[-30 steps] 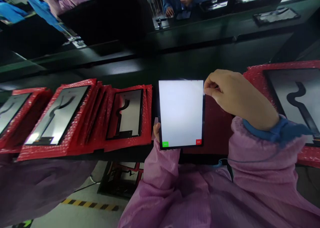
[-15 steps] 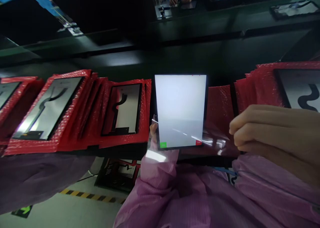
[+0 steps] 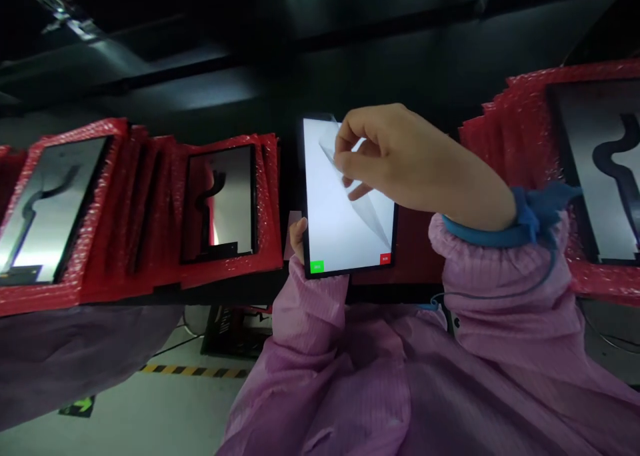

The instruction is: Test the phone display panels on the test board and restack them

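A lit white display panel with a green and a red box at its lower corners faces me at the centre. My left hand holds it by the lower left edge; most of that hand is behind the panel. Over the upper right of the panel, my right hand pinches a clear film, which is lifted and folded diagonally across the screen. A blue band circles my right wrist.
Red bubble-wrap sleeves with a display on top lie left of centre. Farther left rests another display on a red stack. More red sleeves and a display are at the right.
My right hand has moved left from the right side to over the panel and now grips the film, which has lifted. The view has shifted, with the lit panel slightly higher and tilted.
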{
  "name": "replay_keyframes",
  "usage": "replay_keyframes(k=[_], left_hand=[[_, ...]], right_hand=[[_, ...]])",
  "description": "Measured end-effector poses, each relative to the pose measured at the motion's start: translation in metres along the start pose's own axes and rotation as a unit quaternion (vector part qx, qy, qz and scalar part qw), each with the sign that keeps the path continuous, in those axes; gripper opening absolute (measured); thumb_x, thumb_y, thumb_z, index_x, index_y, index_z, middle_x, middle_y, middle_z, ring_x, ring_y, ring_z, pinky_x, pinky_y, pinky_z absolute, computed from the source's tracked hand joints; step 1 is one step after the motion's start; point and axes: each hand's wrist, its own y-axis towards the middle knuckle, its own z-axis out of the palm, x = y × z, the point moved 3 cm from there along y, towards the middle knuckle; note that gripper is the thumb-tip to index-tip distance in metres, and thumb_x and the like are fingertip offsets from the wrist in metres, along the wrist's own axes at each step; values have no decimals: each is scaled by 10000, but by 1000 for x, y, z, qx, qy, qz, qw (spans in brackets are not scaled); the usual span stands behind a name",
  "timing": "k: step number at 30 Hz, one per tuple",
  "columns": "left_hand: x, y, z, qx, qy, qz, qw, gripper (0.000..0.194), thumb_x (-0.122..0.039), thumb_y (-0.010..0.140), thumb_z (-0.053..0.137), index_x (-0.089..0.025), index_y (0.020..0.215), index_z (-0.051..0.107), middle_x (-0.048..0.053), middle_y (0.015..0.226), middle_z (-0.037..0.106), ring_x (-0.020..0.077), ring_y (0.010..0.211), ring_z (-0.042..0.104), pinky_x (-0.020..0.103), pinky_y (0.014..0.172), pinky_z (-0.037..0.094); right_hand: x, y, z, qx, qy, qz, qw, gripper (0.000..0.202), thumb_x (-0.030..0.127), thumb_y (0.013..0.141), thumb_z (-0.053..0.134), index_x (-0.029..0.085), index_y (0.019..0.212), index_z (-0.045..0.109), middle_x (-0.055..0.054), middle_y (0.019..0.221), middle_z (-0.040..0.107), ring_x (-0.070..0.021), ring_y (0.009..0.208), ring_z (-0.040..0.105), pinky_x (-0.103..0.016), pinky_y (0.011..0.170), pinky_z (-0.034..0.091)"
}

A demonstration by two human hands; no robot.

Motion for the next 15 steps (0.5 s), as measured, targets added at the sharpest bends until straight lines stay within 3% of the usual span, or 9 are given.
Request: replay_keyframes(k=[3,9,12,15], left_hand=[[-4,-1,8,6,-9,6,1000,532,-650,824,482,-274,1121,713,53,1175,743,313,1317,596,453,1111,504],[-6,-2,4,9,33,-26,999,545,-674,830,443,-296,1122,704,57,1243,726,294,1396,527,460,1120,497],[-8,-4,2,-12,53,-35,998,539,-686,807,482,-278,1077,708,69,1253,727,318,1388,532,469,1090,522],[-12,-5,4,-16,72,-26,997,524,-712,796,508,-279,1012,709,69,1230,739,328,1375,541,445,1055,547]], right_hand=[[-6,7,8,-20,160,2,987,214,207,906,598,216,718,495,-28,835,640,-176,817,684,-320,709,623],[-13,18,10,-20,344,-16,939,296,235,992,497,214,703,436,8,865,558,-88,835,652,-254,897,606],[-12,17,10,-22,362,-42,931,304,262,988,491,220,704,392,15,860,532,-88,844,653,-225,877,588],[-5,10,1,-71,259,-73,961,294,262,924,477,219,658,359,6,807,509,-104,731,579,-218,649,518]])
